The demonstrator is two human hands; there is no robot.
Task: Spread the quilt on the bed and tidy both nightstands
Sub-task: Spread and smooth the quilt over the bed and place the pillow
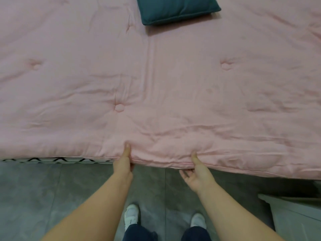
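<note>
At the near edge of the bed, both hands are on the pink quilt point(156, 75). From the head camera, the left hand point(124, 162) has its thumb pressed down on top of the quilt's hem and its fingers tucked out of sight beneath, so it's pinching the edge. The right hand point(196, 173) does the same just along the hem: thumb on top, fingers curled under the piped border, gripping the fabric. Between the two thumbs the quilt bunches into soft creases. Beyond the fingertips the quilt lies spread across the whole bed, lightly wrinkled, with tufted dimples showing. Far past the fingers, at the top of the view, a dark teal cushion point(177, 9) rests on the quilt. Left of the left hand's fingers, a strip of black-and-white zigzag fabric point(57, 160) peeks out below the hem. Under the wrists is a grey tiled floor point(52, 188), with two white shoes point(132, 214) planted on it. To the right of the right hand, low down, sits the corner of a pale piece of furniture point(298, 216); whether it's a nightstand I can't tell.
</note>
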